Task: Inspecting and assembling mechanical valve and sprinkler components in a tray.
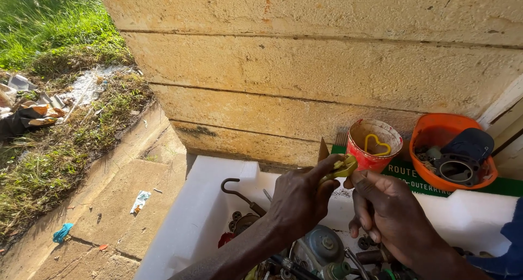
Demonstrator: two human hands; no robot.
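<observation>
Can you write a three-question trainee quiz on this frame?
1. True or false: both hands touch the yellow part.
2. Which container holds the yellow heart-shaped loop: A red cup, B orange bowl, C white box?
3. What stands right behind the cup and bowl?

Key: 1 true, the left hand and right hand meet on it. 2 A. 3 A stone wall.

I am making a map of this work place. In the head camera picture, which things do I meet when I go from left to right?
Blue scrap on the ground → white paper scrap → metal hook in the white box → left hand → small yellow-green piece → red cup → orange bowl.
</observation>
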